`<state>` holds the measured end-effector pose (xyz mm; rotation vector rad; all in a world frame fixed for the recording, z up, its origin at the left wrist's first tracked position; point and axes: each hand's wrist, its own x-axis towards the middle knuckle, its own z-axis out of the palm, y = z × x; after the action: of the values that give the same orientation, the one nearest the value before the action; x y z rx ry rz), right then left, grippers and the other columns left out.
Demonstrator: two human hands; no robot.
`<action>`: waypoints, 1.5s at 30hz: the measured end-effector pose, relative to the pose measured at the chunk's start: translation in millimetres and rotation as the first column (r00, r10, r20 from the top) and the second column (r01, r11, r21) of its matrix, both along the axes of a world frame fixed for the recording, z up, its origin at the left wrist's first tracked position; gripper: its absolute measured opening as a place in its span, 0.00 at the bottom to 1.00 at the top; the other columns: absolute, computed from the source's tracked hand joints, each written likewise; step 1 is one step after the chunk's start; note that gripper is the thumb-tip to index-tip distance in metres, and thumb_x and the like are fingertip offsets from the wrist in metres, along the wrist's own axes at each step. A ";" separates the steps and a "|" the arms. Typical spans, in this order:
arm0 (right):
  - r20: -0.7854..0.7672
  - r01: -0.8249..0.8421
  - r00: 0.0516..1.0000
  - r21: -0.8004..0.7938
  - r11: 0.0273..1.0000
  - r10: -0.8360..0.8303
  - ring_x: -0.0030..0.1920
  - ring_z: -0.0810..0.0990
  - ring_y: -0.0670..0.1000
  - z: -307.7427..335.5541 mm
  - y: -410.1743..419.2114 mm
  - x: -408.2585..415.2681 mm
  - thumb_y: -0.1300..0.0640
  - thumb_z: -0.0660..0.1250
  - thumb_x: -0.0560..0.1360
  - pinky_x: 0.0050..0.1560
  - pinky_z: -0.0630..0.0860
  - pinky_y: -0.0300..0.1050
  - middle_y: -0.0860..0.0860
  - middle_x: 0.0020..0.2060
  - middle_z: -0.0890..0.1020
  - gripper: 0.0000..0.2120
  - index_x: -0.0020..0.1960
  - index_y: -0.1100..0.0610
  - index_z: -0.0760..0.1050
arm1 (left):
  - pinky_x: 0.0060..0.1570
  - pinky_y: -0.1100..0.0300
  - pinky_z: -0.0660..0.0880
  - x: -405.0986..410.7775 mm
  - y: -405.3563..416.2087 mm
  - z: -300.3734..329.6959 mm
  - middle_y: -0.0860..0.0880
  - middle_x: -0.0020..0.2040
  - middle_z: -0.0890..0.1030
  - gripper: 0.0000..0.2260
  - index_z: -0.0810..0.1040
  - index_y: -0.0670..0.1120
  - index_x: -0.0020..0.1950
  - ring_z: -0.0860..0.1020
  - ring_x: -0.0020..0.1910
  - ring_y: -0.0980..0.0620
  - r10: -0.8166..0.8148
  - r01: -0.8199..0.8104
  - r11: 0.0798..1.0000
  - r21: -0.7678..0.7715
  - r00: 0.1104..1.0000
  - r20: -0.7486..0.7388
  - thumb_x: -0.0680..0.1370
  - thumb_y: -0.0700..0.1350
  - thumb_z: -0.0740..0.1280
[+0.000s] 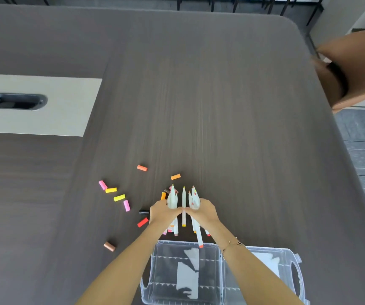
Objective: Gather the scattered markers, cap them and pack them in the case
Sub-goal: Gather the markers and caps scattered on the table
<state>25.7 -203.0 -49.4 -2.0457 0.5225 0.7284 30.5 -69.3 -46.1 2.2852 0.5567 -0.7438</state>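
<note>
Off to the left on the dark desk [221,106] lie the loose caps [119,197], pink, yellow, orange, red and one brown, well apart from each other. Moving right, her left hand [163,211] and right hand [203,211] are cupped together around a bundle of uncapped markers [183,199], thumbs nearly touching, likely herding them into one pile before capping. The markers are pale-barrelled, bare tips pointing away from her, coloured ends towards her. Just nearer her, the clear case [263,271] lies open, seemingly with no markers in it yet.
</note>
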 end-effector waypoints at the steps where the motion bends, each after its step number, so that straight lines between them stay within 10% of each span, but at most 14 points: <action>1: 0.008 -0.013 1.000 -0.022 1.000 0.013 0.37 0.70 0.48 -1.2 1.2 -1.4 0.54 0.70 0.72 0.32 0.65 0.35 0.49 0.36 0.72 0.12 0.40 0.56 0.67 | 0.28 0.67 0.62 -3.2 3.4 -2.4 0.52 0.30 0.69 0.17 0.68 0.46 0.35 0.69 0.30 0.57 -0.011 0.011 1.000 0.018 1.000 0.012 0.72 0.55 0.70; 17: 0.159 0.234 0.963 -0.096 0.968 -0.217 0.47 0.73 0.47 -4.4 0.7 -15.2 0.56 0.70 0.73 0.36 0.66 0.27 0.55 0.52 0.76 0.16 0.56 0.60 0.70 | 0.39 0.64 0.72 -14.4 23.0 -9.4 0.50 0.38 0.74 0.18 0.74 0.43 0.47 0.74 0.37 0.53 -0.022 0.008 0.994 0.106 0.990 0.138 0.72 0.57 0.70; 29: 0.176 0.005 0.983 -0.303 0.953 0.051 0.58 0.75 0.51 -1.4 -20.6 -37.6 0.50 0.67 0.76 0.60 0.75 0.43 0.53 0.61 0.72 0.20 0.63 0.57 0.68 | 0.33 0.68 0.69 -19.8 37.8 -6.2 0.50 0.34 0.73 0.15 0.72 0.46 0.41 0.73 0.33 0.53 -0.067 0.047 0.990 0.136 0.986 0.150 0.73 0.56 0.69; 35: 0.128 -0.007 0.991 -0.264 0.965 0.042 0.43 0.74 0.46 -3.8 -24.9 -41.0 0.47 0.67 0.75 0.38 0.67 0.27 0.51 0.46 0.76 0.13 0.51 0.54 0.69 | 0.32 0.68 0.68 -26.9 42.6 -9.2 0.50 0.36 0.73 0.16 0.70 0.46 0.45 0.72 0.33 0.54 -0.062 0.042 0.990 0.132 0.987 0.150 0.72 0.56 0.70; 45: -0.053 -0.213 0.977 -0.320 0.923 0.207 0.31 0.72 0.47 -2.6 -40.3 -32.8 0.39 0.64 0.74 0.34 0.67 0.34 0.48 0.29 0.71 0.21 0.32 0.53 0.67 | 0.44 0.63 0.76 -14.3 41.1 -12.7 0.49 0.44 0.78 0.20 0.73 0.45 0.52 0.77 0.42 0.53 -0.236 0.217 0.954 0.207 0.969 0.069 0.73 0.60 0.68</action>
<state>-7.2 -243.3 -52.0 -2.4331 0.4606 0.8324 16.2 -28.2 -58.8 2.5859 0.3404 -0.7126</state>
